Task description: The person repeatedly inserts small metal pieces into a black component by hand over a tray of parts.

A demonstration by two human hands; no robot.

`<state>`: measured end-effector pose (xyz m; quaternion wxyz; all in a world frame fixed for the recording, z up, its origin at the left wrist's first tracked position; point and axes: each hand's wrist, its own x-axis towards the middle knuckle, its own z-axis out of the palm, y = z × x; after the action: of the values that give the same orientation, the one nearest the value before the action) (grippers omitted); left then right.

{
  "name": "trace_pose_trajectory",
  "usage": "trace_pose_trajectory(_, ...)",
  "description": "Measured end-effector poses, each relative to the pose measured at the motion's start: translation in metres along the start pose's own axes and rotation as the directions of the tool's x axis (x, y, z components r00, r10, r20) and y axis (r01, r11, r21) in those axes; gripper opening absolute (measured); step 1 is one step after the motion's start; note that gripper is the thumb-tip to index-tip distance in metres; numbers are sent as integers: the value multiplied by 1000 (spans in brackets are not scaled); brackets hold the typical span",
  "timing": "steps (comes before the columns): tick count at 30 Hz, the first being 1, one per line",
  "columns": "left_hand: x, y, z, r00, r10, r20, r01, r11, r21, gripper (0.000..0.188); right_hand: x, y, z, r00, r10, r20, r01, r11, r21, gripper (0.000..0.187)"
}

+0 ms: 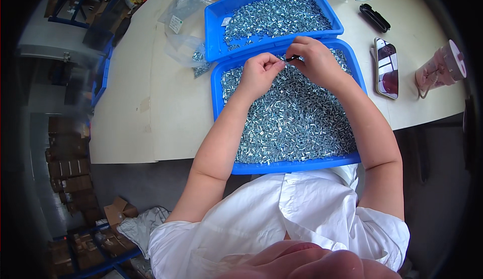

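Note:
Both of my hands are raised over the far part of the near blue bin (pixel 297 167), which is full of small shiny silver metal pieces (pixel 297 123), short and pin-like. My left hand (pixel 259 75) is pinched at thumb and forefinger; whatever it grips is too small to make out. Close beside it, my right hand (pixel 318 62) is closed on a small black piece (pixel 292 58), mostly covered by the fingers. The fingertips of the two hands nearly meet. Just beyond stands a second blue bin (pixel 213 32), holding more such metal pieces (pixel 279 17).
Clear plastic bags (pixel 183 45) lie left of the bins, one with metal pieces inside. On the table (pixel 126 123), to the right, are a black case (pixel 375 18), a phone (pixel 387 68) and a pink cup (pixel 440 68). Cardboard boxes (pixel 68 171) stand on the left.

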<state>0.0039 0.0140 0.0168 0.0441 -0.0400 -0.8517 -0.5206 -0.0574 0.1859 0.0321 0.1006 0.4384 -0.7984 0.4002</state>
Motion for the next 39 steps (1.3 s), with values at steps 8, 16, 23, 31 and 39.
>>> trace_pose_trajectory(8, 3, -5, -19, 866, -308, 394, 492, 661, -567, 25, 3, -8, -4, 974, -96, -207, 26, 949, -315, 14)
trace_pose_trajectory(16, 3, 7, -4, 973, -227, -31, 179, 834, -521, 10, 1, -1, 13, 942, 332, -35, -195, 633, 749, 11)
trace_pose_trajectory(23, 3, 3, -7, 981, -185, -67, 122, 841, -528, 9, 2, 1, 2, 945, 325, 28, -247, 658, 711, 11)
trace_pose_trajectory(31, 4, 2, -5, 983, -180, -33, 142, 865, -480, 11, 2, 8, 9, 957, 289, -27, -182, 672, 718, 11)
trace_pose_trajectory(39, 5, -9, -6, 987, -144, -71, 108, 923, -370, 9, 2, 7, 0, 922, 385, 30, -348, 793, 500, 24)
